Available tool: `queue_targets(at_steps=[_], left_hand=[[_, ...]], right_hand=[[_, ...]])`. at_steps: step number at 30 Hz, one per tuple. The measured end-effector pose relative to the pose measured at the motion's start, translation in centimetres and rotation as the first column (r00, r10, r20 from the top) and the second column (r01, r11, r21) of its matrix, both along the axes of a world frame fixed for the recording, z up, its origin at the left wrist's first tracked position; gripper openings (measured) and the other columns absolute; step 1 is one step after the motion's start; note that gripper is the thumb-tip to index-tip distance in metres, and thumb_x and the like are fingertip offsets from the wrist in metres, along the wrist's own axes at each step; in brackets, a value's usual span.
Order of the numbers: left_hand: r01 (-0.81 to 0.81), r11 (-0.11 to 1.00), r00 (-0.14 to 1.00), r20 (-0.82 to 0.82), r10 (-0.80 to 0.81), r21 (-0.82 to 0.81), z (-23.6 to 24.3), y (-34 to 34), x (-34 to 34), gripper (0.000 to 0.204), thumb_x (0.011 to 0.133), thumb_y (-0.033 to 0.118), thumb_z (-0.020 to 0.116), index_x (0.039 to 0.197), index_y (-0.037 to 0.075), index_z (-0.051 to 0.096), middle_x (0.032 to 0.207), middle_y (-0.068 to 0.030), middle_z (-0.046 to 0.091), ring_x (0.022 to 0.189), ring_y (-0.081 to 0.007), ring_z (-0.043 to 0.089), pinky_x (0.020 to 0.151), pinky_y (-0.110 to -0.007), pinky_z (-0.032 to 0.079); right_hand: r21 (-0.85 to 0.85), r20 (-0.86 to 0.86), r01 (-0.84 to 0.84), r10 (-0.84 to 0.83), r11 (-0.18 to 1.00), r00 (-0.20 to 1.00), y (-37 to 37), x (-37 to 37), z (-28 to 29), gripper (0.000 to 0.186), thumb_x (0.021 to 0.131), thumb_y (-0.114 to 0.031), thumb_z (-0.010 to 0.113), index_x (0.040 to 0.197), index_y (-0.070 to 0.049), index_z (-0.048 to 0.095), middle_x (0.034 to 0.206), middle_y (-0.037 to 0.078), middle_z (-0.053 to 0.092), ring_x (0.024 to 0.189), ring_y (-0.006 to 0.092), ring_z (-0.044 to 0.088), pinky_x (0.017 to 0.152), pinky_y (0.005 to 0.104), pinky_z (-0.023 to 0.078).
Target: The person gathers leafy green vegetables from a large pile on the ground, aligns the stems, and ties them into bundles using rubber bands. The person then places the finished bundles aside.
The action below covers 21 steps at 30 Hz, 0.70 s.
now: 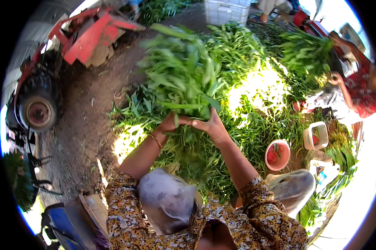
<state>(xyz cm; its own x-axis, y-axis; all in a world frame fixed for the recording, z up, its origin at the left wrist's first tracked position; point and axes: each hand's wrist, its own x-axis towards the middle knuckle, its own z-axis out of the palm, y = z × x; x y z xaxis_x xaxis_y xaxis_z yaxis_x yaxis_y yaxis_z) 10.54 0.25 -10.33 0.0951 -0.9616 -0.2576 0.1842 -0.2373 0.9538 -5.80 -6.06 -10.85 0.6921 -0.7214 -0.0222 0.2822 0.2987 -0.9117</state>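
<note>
A bunch of long-leaved greens [179,71], blurred at its upper leaves, is held up in front of me in both hands. My left hand [173,123], with a bangle at the wrist, is closed round the stems on the left side. My right hand [209,125] grips them from the right, its thumb reaching toward the left hand. Lower stems hang below my hands over a heap of loose greens [248,127] spread on the ground. A pink bucket [284,160] with red bands inside and a white plastic container [309,137] sit to the right of my hands.
At the right a co-worker [359,87] holds another bunch [304,52]. A red machine [81,35] with a large tyre [38,110] stands left. A white crate [227,12] and another person's foot [261,17] are at the back. A blue object [67,225] lies lower left.
</note>
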Motion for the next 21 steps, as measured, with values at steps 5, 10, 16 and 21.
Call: queue_targets(at_steps=[5,10,16,21], left_hand=[[0.168,0.811,0.018,0.82,-0.571,0.561,11.2,-3.5,-9.1,0.04,0.062,0.023,0.069,0.092,-0.002,0.06,0.079,-0.0153,0.064,0.068,-0.0279,0.063,0.064,-0.036,0.05],[0.349,0.897,-0.49,0.869,-0.074,0.273,11.0,-0.4,-17.6,0.068,0.068,0.013,0.055,0.127,-0.012,0.034,0.081,-0.0191,0.058,0.073,-0.0313,0.057,0.066,-0.04,0.046],[0.296,0.923,-0.257,0.951,-0.172,0.246,9.8,2.3,-22.8,0.088,0.065,0.029,0.071,0.131,-0.01,0.028,0.095,-0.0251,0.055,0.091,-0.0328,0.056,0.075,-0.041,0.046],[0.25,0.967,0.902,0.373,-0.215,-0.046,10.5,3.2,-20.2,0.116,0.061,0.041,0.079,0.141,0.001,0.004,0.141,-0.0145,0.028,0.134,-0.029,0.017,0.109,-0.041,0.015]], right_hand=[[0.506,0.318,0.087,-0.28,0.858,0.906,-1.9,-4.4,0.4,0.081,0.063,-0.043,0.078,0.122,0.0,0.042,0.111,0.016,0.056,0.1,0.0276,0.055,0.09,0.0388,0.044],[0.625,0.668,-0.111,-0.457,0.772,0.587,0.0,-8.4,-0.7,0.042,0.087,-0.035,0.05,0.116,-0.004,0.051,0.114,0.013,0.056,0.101,0.0273,0.056,0.091,0.0395,0.047],[0.603,0.672,-0.108,-0.431,0.79,0.602,1.0,-12.1,-3.1,0.046,0.083,-0.045,0.055,0.107,-0.006,0.057,0.103,0.011,0.061,0.093,0.0247,0.058,0.081,0.039,0.05],[0.714,0.277,0.139,-0.46,0.686,0.844,2.6,-16.1,2.1,0.048,0.081,-0.046,0.058,0.106,-0.005,0.058,0.094,0.011,0.064,0.078,0.0226,0.062,0.07,0.0311,0.052]])
